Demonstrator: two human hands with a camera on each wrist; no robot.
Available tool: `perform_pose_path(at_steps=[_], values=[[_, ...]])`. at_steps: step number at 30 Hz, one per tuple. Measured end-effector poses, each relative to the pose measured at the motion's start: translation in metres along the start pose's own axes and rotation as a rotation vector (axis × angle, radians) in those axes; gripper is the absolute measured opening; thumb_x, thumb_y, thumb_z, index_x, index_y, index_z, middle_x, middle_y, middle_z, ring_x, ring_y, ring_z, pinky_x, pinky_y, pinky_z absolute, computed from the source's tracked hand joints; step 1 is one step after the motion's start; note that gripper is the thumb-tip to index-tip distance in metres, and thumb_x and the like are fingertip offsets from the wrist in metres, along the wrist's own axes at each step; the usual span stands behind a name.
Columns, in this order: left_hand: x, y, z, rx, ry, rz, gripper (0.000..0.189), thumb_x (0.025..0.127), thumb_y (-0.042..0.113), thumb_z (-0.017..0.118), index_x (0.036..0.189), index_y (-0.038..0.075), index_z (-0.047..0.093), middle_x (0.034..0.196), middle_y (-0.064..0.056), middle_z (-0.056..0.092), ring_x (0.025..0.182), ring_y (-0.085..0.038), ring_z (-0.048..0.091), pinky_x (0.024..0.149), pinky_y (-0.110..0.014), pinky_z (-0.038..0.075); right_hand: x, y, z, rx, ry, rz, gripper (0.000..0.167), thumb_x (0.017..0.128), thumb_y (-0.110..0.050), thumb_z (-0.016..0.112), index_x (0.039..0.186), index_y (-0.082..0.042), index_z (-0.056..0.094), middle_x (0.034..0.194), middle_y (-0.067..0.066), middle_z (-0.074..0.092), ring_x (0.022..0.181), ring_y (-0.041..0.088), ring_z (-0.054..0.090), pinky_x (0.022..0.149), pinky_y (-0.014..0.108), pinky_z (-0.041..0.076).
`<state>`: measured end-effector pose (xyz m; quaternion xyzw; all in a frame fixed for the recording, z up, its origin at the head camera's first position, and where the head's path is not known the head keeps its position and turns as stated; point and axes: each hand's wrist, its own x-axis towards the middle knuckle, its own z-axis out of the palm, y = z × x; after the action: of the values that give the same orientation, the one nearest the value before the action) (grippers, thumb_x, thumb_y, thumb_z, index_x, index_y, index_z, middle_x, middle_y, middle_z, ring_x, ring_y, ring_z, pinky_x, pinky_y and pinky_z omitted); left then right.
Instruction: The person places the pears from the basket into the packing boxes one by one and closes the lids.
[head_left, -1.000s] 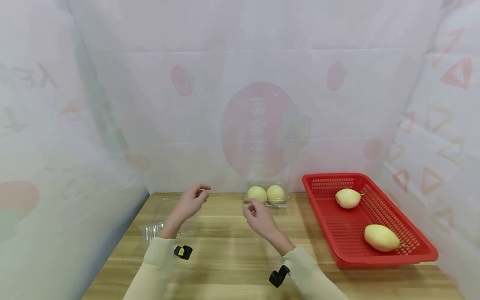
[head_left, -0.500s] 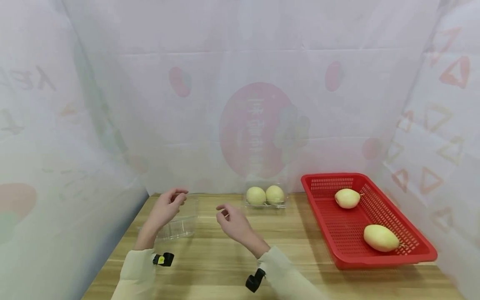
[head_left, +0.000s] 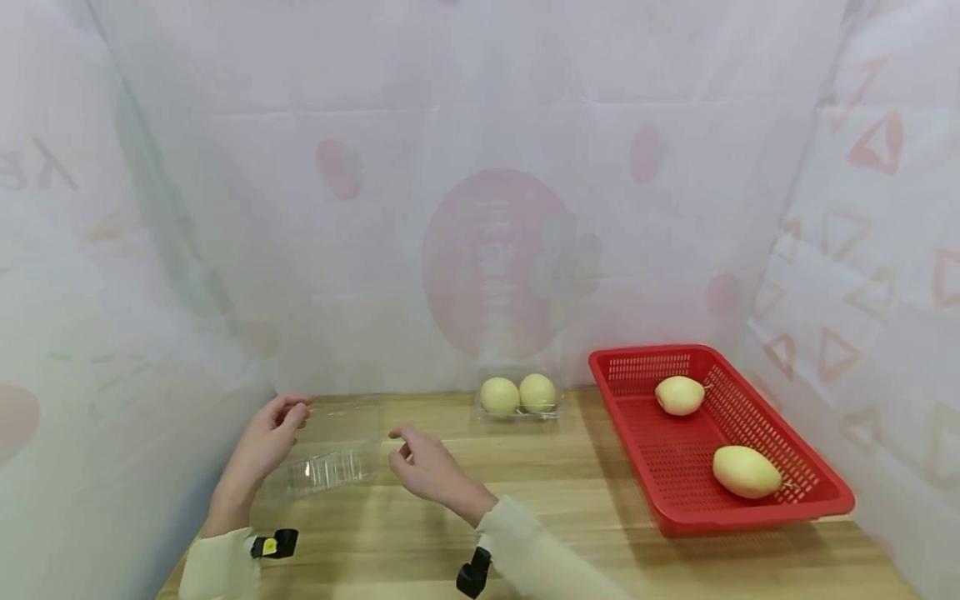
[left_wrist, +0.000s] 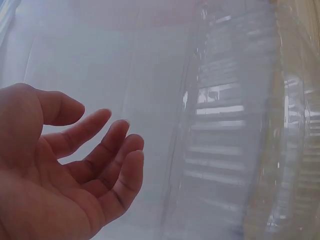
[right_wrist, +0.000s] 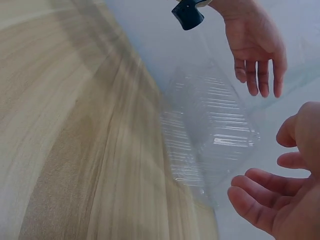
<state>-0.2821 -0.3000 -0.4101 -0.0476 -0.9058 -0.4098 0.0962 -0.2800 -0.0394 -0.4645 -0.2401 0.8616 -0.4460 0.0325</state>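
A clear plastic clamshell box with ribbed sides stands open on the left of the table. My left hand hovers at its left side, fingers loosely bent and nothing in them. In the left wrist view, the ribbed plastic box rises just beyond the fingertips. On the other side, my right hand is held off the box's right edge, its fingers relaxed and holding nothing. Both hands show in the right wrist view, with the see-through box in front of the right fingers.
Near the back wall, a second clear box holds two round pale yellow fruits. A red perforated basket stands on the right, with two stemmed pale yellow fruits inside. White printed cloth encloses the wooden table.
Both hands have moved left, from the middle of the table to either side of the plastic box. The whole head view has also shifted a little.
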Motion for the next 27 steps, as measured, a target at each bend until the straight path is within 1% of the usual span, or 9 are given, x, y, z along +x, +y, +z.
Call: perform_pose_path(at_steps=[4,7,9,12,14,17,20,23,27], values=[[-0.004,-0.012,-0.009,-0.009,0.089,-0.048,0.043,0.106,0.031,0.036,0.130,0.002,0.055,0.117,-0.019,0.062,0.085,0.008,0.053,0.066,-0.018,0.051,0.001,0.001,0.006,-0.031,-0.027,0.021,0.049,0.098,-0.029,0.046,0.145,-0.019,0.045,0.103,0.000,0.069,0.072,0.002,0.057,0.061,0.020,0.048],[-0.004,-0.019,-0.015,-0.006,0.151,-0.094,0.044,0.105,0.034,0.036,0.129,0.002,0.056,0.115,-0.018,0.063,0.080,0.013,0.050,0.064,-0.016,0.050,0.001,0.001,0.008,-0.059,-0.033,0.014,0.051,0.098,-0.029,0.046,0.148,-0.020,0.041,0.108,0.003,0.069,0.069,0.002,0.057,0.059,0.021,0.048],[-0.005,-0.024,-0.018,0.000,0.168,-0.131,0.046,0.105,0.035,0.036,0.129,0.002,0.056,0.116,-0.018,0.063,0.078,0.012,0.049,0.063,-0.016,0.050,0.002,0.002,0.009,-0.084,-0.037,0.011,0.052,0.099,-0.028,0.045,0.150,-0.021,0.039,0.111,0.004,0.069,0.066,0.002,0.056,0.058,0.020,0.047],[-0.006,-0.031,-0.021,-0.002,0.152,-0.193,0.049,0.105,0.037,0.035,0.133,0.002,0.053,0.122,-0.020,0.060,0.082,0.005,0.050,0.064,-0.018,0.047,0.003,0.002,0.011,-0.089,-0.049,0.016,0.054,0.098,-0.027,0.044,0.151,-0.025,0.035,0.114,0.005,0.068,0.056,0.004,0.051,0.053,0.022,0.046],[-0.007,-0.038,-0.022,0.004,0.137,-0.231,0.051,0.104,0.037,0.034,0.135,0.001,0.051,0.127,-0.022,0.058,0.088,-0.005,0.052,0.067,-0.021,0.045,0.003,0.002,0.013,-0.082,-0.058,0.022,0.056,0.098,-0.027,0.044,0.153,-0.027,0.031,0.116,0.006,0.068,0.048,0.006,0.046,0.048,0.023,0.044],[-0.006,-0.048,-0.023,0.006,0.104,-0.274,0.056,0.104,0.040,0.031,0.139,-0.001,0.046,0.134,-0.025,0.052,0.105,-0.023,0.052,0.077,-0.030,0.044,0.004,0.002,0.016,-0.085,-0.076,0.023,0.060,0.098,-0.025,0.043,0.155,-0.031,0.026,0.116,0.007,0.067,0.041,0.006,0.037,0.043,0.023,0.040],[-0.005,-0.059,-0.022,-0.032,0.087,-0.316,0.062,0.104,0.042,0.028,0.143,-0.005,0.040,0.141,-0.029,0.044,0.120,-0.037,0.046,0.086,-0.041,0.043,0.005,0.001,0.019,-0.107,-0.089,0.019,0.062,0.098,-0.025,0.044,0.155,-0.033,0.022,0.117,0.007,0.068,0.039,0.006,0.033,0.039,0.022,0.036],[-0.003,-0.068,-0.019,-0.080,0.067,-0.359,0.067,0.104,0.046,0.025,0.145,-0.007,0.034,0.145,-0.030,0.038,0.122,-0.039,0.043,0.088,-0.040,0.043,0.005,-0.001,0.021,-0.126,-0.098,0.022,0.064,0.097,-0.025,0.045,0.155,-0.035,0.020,0.118,0.007,0.068,0.039,0.006,0.033,0.039,0.022,0.037],[-0.004,-0.078,-0.014,-0.109,0.038,-0.393,0.070,0.103,0.049,0.023,0.143,-0.008,0.032,0.137,-0.029,0.042,0.105,-0.029,0.049,0.077,-0.029,0.044,0.006,-0.003,0.023,-0.141,-0.103,0.024,0.064,0.097,-0.025,0.047,0.155,-0.035,0.022,0.119,0.006,0.068,0.041,0.006,0.036,0.043,0.023,0.041]])
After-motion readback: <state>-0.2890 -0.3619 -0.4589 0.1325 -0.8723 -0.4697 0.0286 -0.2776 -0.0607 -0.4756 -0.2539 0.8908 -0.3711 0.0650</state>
